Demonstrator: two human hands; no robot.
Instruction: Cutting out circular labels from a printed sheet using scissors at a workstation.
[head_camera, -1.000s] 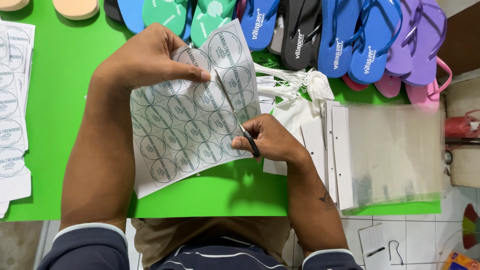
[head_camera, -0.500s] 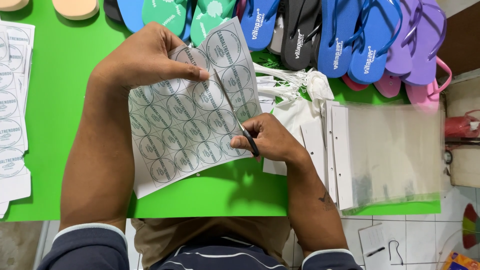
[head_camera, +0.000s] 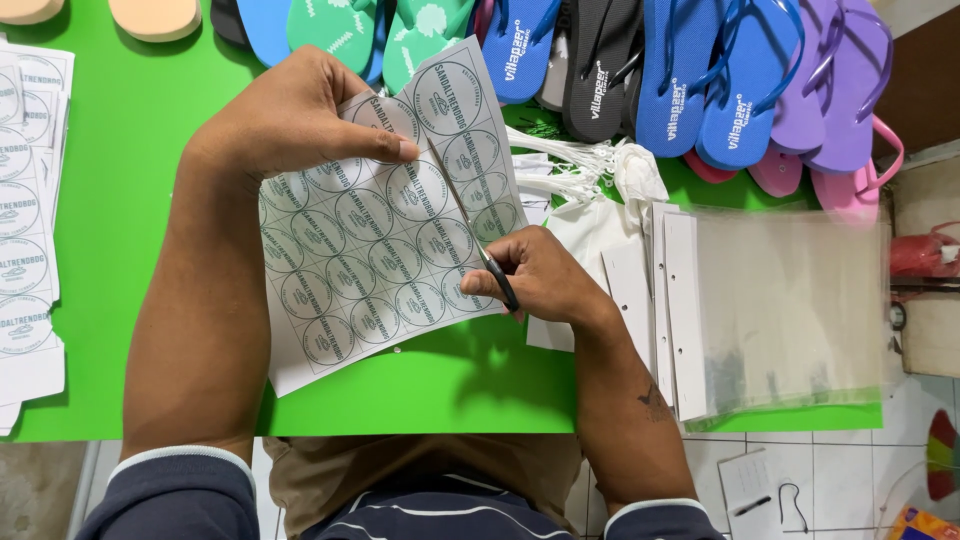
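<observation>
A white sheet printed with rows of round labels (head_camera: 370, 250) is held above the green table (head_camera: 140, 200). My left hand (head_camera: 290, 120) pinches its top edge near the middle. My right hand (head_camera: 535, 275) grips black-handled scissors (head_camera: 492, 265), whose blades run up into the sheet between two label columns. The strip of labels (head_camera: 470, 140) right of the cut leans away from the rest of the sheet.
Several flip-flops (head_camera: 690, 70) in blue, green, black, purple and pink line the table's far edge. A stack of clear plastic bags with white headers (head_camera: 780, 310) lies at right, white string ties (head_camera: 570, 160) beside it. More label sheets (head_camera: 25, 230) lie at the left edge.
The scissors have cut further up the sheet, and my right hand has shifted slightly up. The right-hand strip has separated more. My left hand stays in place.
</observation>
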